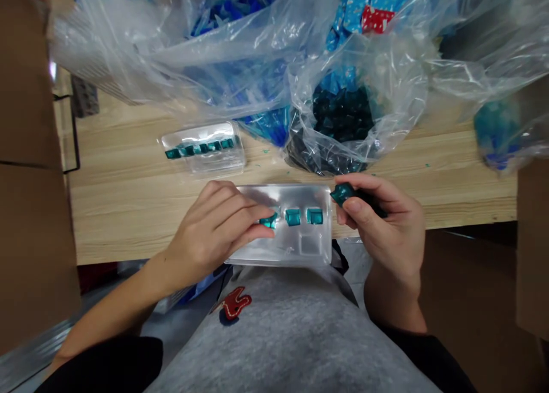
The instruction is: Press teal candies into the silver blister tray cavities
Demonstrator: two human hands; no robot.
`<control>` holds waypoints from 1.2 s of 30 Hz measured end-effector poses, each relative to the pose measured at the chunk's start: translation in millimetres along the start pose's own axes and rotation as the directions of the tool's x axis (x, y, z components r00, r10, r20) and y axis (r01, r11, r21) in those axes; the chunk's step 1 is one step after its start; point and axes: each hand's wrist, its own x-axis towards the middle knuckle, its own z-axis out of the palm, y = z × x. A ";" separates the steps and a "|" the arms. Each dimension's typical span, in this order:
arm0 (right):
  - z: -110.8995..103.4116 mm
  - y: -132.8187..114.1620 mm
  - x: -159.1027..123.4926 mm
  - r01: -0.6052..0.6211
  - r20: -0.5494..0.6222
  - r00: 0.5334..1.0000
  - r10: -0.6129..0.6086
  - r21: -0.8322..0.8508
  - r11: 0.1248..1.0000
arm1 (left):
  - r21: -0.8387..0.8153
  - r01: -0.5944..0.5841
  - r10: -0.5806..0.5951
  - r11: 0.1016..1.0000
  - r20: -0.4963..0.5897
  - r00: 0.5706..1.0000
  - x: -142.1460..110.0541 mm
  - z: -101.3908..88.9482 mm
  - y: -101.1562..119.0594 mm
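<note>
A clear plastic tray (285, 251) lies at the table's front edge, close to my body. Two teal glassy pieces, a middle one (293, 217) and a right one (314, 216), sit in its upper row of recesses. My left hand (218, 218) pinches a third teal piece (268, 221) at the left of that row, within its recess or just over it; I cannot tell which. My right hand (381, 215) is closed around several dark teal pieces (343, 194) beside the tray's right end, one showing between thumb and forefinger.
Behind on the left, another clear tray (214, 163) holds a row of teal pieces. An open plastic bag (343, 118) of dark pieces stands behind the near tray. Bags with blue wrapped pieces (231, 10) fill the back. Cardboard (34, 153) borders the table at left.
</note>
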 end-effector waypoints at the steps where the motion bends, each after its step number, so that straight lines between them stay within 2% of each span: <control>1: -0.8 0.6 0.0 0.002 -0.001 1.000 -0.002 0.001 1.000 | 0.027 0.008 -0.008 1.000 -0.014 1.000 -1.0 1.2 1.5; 6: -1.8 2.1 1.4 0.009 0.004 1.000 -0.009 -0.026 1.000 | 0.195 0.011 0.010 0.981 -0.104 0.995 -4.8 12.8 6.3; 10: 3.8 -5.8 2.7 0.016 0.009 1.000 -0.016 -0.037 0.999 | 0.188 0.013 0.001 0.982 -0.077 0.997 -6.2 16.5 5.3; 12: 7.7 -12.5 3.3 -0.017 0.055 0.998 0.014 0.039 0.999 | 0.118 0.037 -0.032 0.992 -0.045 0.998 -6.0 13.2 4.3; 14: 12.1 -19.2 4.3 -0.064 0.136 0.990 0.047 0.127 0.990 | -0.037 0.114 -0.115 0.993 -0.029 0.993 -3.5 7.7 5.2; 16: 17.0 -24.5 5.4 -0.085 0.199 0.979 0.049 0.179 0.980 | -0.235 0.195 -0.216 0.952 -0.066 0.974 2.0 1.8 9.4; 18: 22.0 -27.9 6.2 -0.058 0.202 0.979 0.018 0.193 0.979 | -0.358 0.209 -0.270 0.910 -0.129 0.954 9.8 -2.4 15.8; 20: 26.5 -29.2 6.7 -0.028 0.204 0.979 -0.015 0.206 0.978 | -0.380 0.183 -0.258 0.907 -0.157 0.953 17.8 -4.1 21.6; 23: 31.3 -28.7 7.0 -0.031 0.269 0.962 -0.036 0.240 0.970 | -0.408 0.181 -0.248 0.895 -0.117 0.962 24.1 -3.2 25.0; 25: 33.1 -28.4 7.2 -0.036 0.303 0.953 -0.028 0.203 0.978 | -0.465 0.199 -0.279 0.863 -0.109 0.954 22.8 -2.2 24.0; 28: 34.8 -29.7 7.2 0.041 0.299 0.952 -0.062 0.075 0.996 | -0.523 0.240 -0.339 0.818 -0.100 0.936 16.6 -1.6 21.4; 33: 36.2 -33.8 6.5 0.148 0.367 0.924 -0.106 -0.087 0.985 | -0.493 0.242 -0.343 0.836 -0.126 0.931 8.4 -5.0 20.2; 36: 36.8 -33.4 8.5 0.284 0.405 0.896 -0.181 -0.211 0.935 | -0.469 0.273 -0.365 0.840 -0.116 0.924 -0.7 -8.1 17.2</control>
